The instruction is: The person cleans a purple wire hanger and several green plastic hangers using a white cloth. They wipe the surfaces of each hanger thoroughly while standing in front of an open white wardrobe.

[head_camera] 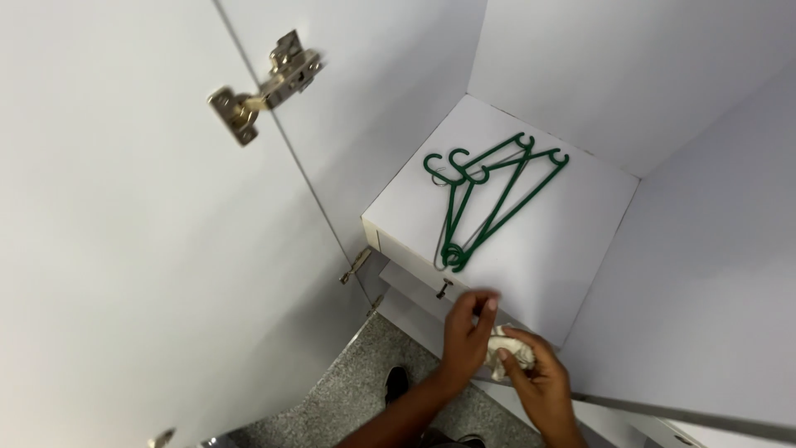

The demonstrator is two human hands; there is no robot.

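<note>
The right hand is closed around a crumpled whitish cloth, while the left hand, touching it from the left, pinches its upper edge with fingers bent; the cloth appears to be getting bunched into a wad. Just beyond the hands lies the white wardrobe shelf above a drawer knob. Farther on, green plastic hangers lie on it; no labels show.

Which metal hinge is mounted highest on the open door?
The large hinge near the door's top; the smaller one sits lower, level with the shelf edge.
</note>
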